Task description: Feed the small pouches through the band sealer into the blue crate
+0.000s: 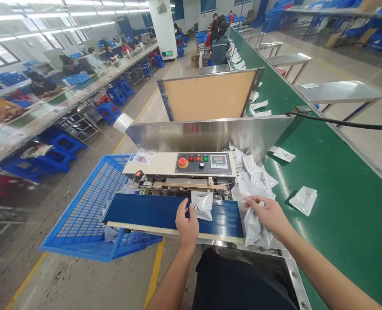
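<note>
A small white pouch (203, 206) hangs from the band of the sealing machine (181, 183), its lower part over the blue conveyor belt (146, 212). Just left of this pouch is my left hand (187, 226), its fingers curved and apart with nothing visible between them. At the belt's right end, my right hand (266, 213) pinches the upper edge of another white pouch (255, 230). Behind that hand lies a heap of similar white pouches (252, 178) beside the machine. The control panel (204, 162) has a red stop button, coloured buttons and a display.
A blue plastic basket (71, 224) sits below the belt's left end, with pouches inside. To the right runs a long green conveyor (349, 215) carrying scattered pouches. A metal panel (210, 133) stands behind the machine, and a black cable (346, 122) crosses the conveyor. People sit farther back.
</note>
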`<move>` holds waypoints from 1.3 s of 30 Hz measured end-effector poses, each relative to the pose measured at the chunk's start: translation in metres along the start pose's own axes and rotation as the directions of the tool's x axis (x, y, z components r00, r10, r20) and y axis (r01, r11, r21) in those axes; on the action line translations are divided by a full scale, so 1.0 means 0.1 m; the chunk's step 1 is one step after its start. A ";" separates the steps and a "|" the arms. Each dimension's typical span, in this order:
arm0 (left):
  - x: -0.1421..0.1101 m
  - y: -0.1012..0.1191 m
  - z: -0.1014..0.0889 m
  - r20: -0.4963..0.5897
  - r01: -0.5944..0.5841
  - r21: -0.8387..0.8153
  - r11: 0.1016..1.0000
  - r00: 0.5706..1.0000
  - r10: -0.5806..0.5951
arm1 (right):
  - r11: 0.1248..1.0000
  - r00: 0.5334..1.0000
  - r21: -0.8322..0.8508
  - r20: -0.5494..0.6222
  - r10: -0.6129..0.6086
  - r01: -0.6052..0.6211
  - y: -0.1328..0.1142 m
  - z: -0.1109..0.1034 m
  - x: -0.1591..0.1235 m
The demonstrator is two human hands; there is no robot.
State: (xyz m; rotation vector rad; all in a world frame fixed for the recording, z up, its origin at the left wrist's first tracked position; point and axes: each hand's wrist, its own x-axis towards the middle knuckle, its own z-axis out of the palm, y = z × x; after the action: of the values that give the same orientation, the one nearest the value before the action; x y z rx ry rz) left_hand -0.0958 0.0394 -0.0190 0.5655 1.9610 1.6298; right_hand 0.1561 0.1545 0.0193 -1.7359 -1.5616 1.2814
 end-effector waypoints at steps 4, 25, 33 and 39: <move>-0.54 0.12 0.22 0.401 0.084 -0.066 0.994 0.915 -0.050 | 0.998 1.000 0.059 0.006 -0.019 0.019 -0.13 0.16 -0.23; -0.40 0.02 1.11 0.660 0.582 0.009 0.813 0.607 -0.442 | 0.889 0.958 0.358 0.109 0.266 -0.287 0.28 -0.22 0.01; 0.11 -0.05 1.20 0.606 0.633 0.022 0.774 0.608 -0.514 | 0.874 0.933 0.329 0.172 0.316 -0.357 0.16 0.05 0.49; 0.30 -0.15 0.80 0.514 0.545 -0.052 0.837 0.733 -0.445 | 0.911 0.936 0.267 0.248 0.250 -0.314 0.02 0.25 0.48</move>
State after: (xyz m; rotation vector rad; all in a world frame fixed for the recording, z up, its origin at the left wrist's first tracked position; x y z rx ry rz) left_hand -0.0686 0.1164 -0.0485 0.2851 1.3913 1.1756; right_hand 0.1317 0.1934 -0.0094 -1.7142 -1.1603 1.7952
